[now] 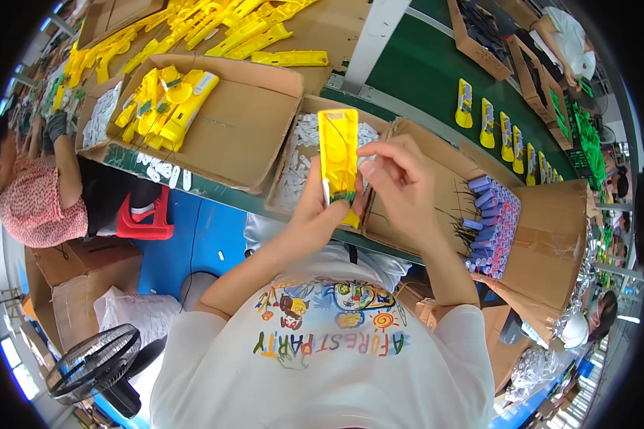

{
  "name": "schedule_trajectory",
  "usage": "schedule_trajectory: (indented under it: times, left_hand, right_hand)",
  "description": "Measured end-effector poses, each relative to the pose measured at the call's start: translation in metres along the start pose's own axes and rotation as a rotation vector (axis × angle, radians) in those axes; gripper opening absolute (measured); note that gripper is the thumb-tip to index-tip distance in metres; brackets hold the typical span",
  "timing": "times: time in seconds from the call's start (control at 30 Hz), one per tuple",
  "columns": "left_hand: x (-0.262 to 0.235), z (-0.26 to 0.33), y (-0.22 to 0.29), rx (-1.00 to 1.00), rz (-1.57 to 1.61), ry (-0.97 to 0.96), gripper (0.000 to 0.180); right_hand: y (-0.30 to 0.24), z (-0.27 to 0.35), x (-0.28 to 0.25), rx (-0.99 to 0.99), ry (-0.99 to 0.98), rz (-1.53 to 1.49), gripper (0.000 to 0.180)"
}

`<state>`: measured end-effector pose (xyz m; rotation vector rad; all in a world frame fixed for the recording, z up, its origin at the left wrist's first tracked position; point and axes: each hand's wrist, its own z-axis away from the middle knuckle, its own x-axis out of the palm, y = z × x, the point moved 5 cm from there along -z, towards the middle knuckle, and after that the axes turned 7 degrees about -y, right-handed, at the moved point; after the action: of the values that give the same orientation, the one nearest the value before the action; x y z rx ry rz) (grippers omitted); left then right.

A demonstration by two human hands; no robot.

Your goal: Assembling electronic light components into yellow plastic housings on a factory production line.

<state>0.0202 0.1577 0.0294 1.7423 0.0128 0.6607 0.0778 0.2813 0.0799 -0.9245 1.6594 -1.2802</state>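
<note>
Crowded assembly desk [215, 189], cardboard trays. Left hand [320, 207] clamps yellow housing [338, 154] upright for access; right hand [401, 182], fingers pinched together, works its edge.

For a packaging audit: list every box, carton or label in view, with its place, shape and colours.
Open brown box, left of the hands: yellow parts in its far corner.
Shallow brown box, behind the held yellow part: small white pieces.
Brown box, right: purple-blue cylinders.
Brown cartons, floor, lower left.
Brown boxes, beyond the green belt.
No separate labels can be made out.
</note>
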Motion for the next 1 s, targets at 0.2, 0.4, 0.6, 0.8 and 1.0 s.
schedule_trajectory:
  times: [0.2,0.4,0.6,0.8,1.0]
  left_hand:
    - [0.012,-0.009,-0.007,-0.166,0.081,0.037,0.049]
    - [0.018,-0.013,-0.024,-0.204,0.205,0.051,0.031]
    - [0.032,-0.023,-0.025,-0.262,0.131,-0.160,0.034]
    - [0.058,-0.004,-0.035,-0.348,-0.002,-0.273,0.045]
    - [0.047,0.005,-0.026,-0.253,-0.244,-0.168,0.052]
  right_hand:
    - [0.010,0.027,0.004,-0.001,0.054,0.209,0.006]
    - [0.009,0.056,-0.058,-0.197,0.082,0.751,0.022]
    - [0.077,0.106,-0.189,0.411,-0.358,1.490,0.030]
    - [0.007,0.060,-0.086,0.217,0.006,0.447,0.024]
    - [0.022,0.034,-0.034,0.497,-0.082,-0.022,0.028]
